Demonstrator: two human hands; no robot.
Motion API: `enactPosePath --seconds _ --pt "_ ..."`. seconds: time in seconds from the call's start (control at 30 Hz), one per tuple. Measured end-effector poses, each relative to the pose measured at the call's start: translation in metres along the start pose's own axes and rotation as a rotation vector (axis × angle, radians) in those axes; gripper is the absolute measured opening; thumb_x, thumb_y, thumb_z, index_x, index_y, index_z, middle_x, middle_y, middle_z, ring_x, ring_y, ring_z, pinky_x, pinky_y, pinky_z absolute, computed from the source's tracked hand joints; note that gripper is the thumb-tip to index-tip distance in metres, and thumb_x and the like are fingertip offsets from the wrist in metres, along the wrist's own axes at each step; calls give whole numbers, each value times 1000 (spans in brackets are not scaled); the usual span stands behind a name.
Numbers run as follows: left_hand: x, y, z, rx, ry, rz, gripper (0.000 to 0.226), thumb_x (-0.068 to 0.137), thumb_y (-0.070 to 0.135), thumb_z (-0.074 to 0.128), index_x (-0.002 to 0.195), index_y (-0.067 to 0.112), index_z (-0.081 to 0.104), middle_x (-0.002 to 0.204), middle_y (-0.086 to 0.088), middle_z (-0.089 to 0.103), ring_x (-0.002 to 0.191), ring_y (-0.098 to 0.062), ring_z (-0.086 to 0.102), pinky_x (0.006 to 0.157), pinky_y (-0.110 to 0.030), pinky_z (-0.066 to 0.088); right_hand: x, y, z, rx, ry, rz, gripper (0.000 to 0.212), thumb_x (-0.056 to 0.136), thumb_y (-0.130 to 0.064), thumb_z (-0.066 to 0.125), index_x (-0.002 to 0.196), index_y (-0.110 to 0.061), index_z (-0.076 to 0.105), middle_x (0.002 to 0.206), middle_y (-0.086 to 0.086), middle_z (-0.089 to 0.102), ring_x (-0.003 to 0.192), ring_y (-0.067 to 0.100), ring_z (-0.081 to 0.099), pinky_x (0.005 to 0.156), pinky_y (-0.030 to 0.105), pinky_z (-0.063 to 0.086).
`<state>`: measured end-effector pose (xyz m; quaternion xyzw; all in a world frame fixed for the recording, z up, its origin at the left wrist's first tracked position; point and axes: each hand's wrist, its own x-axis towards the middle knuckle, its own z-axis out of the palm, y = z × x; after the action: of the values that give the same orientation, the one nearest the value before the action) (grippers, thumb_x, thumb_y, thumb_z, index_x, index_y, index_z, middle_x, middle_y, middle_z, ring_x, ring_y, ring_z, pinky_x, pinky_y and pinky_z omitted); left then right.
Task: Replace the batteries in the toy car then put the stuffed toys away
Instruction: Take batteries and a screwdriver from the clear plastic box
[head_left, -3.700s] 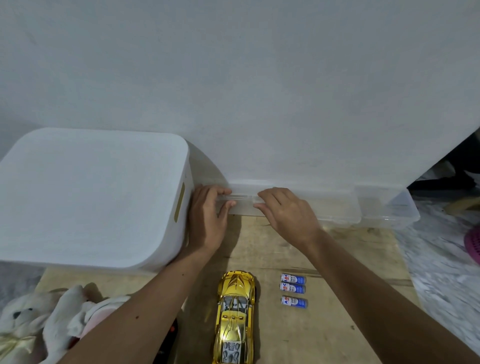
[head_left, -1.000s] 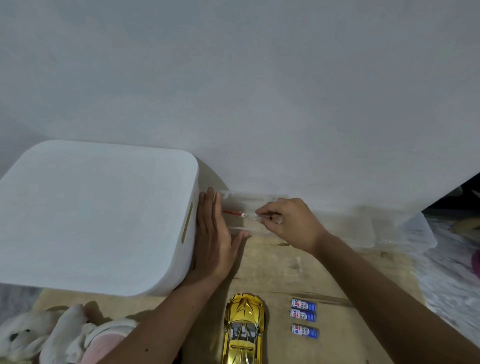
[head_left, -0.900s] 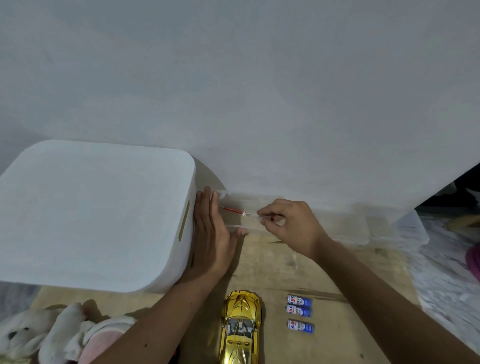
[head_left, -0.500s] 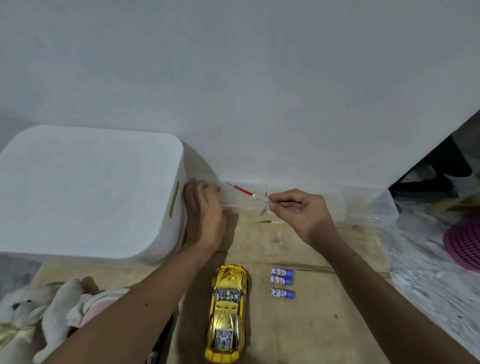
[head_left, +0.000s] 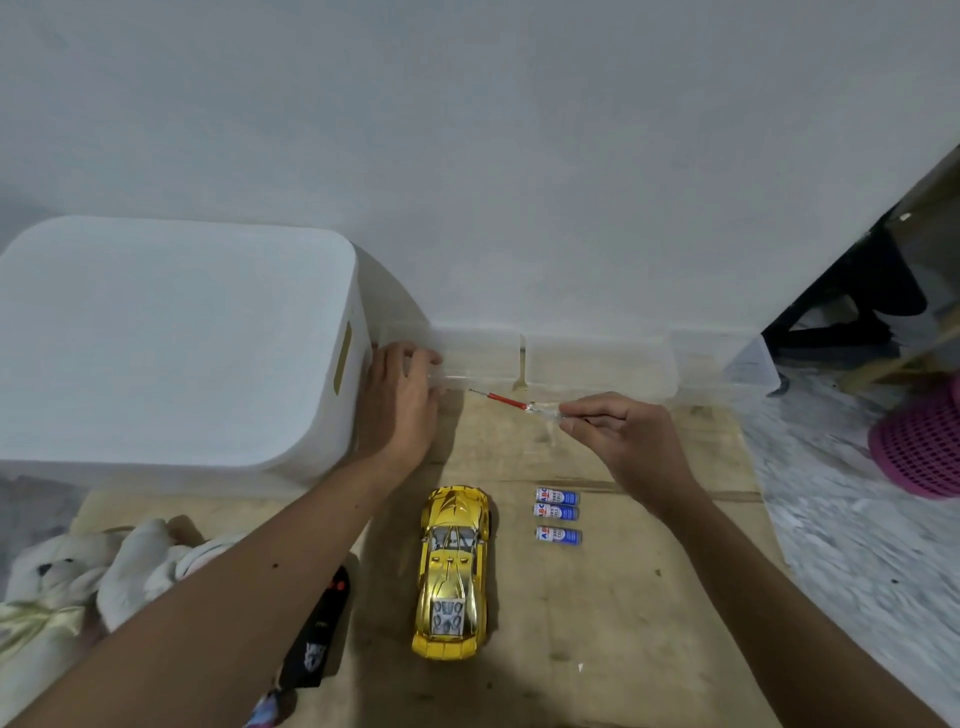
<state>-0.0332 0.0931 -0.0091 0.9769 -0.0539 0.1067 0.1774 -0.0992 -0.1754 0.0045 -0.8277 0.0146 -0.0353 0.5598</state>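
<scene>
toy car (head_left: 453, 570) shiny gold; batteries (head_left: 557, 514) blue w/ white-red labels; screwdriver (head_left: 514, 402) red shaft, clear handle; storage box (head_left: 171, 348) white; small boxes (head_left: 597, 364) see-through; stuffed toys (head_left: 67, 577) white-cream; basket (head_left: 922, 447) pink mesh; remote (head_left: 318, 634) black

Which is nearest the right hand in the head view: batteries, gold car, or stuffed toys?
From the right hand:
1. Batteries, on the board just below it.
2. Gold car, centre of the board, beyond the batteries.
3. Stuffed toys, far left edge.
</scene>
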Motion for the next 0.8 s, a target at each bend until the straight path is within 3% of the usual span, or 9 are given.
enactPosePath --seconds 0.13,0.3,0.47,0.8 --pt "-5 -1 -2 -4 -12 12 39 96 22 74 132 14 61 134 -12 55 131 -33 48 110 -42 43 -22 14 -2 7 -16 90 13 85 -4 84 93 -14 84 93 -6 81 86 5 75 80 11 53" --pt "-8 -1 -3 -9 -34 22 43 98 25 72 137 15 58 139 -11 52 135 -31 45 114 -41 40 -37 34 -2 -185 -17 130 20 85 -6 84 90 -25 83 90 -16 77 87 0 69 77 5 48" --pt "-7 -2 1 -8 -61 14 46 97 29 72 138 14 57 139 -12 51 136 -32 44 120 -44 34 -37 40 1 -199 -16 105 18 84 -8 85 93 -23 84 92 -15 78 89 6 71 82 14 52" --pt "-14 0 -5 -54 -106 3 55 95 30 74 142 9 53 140 -12 50 133 -30 44 113 -43 43 -37 40 -3 -226 -15 5 22 79 0 88 96 -12 82 91 -8 74 80 -6 64 75 4 45"
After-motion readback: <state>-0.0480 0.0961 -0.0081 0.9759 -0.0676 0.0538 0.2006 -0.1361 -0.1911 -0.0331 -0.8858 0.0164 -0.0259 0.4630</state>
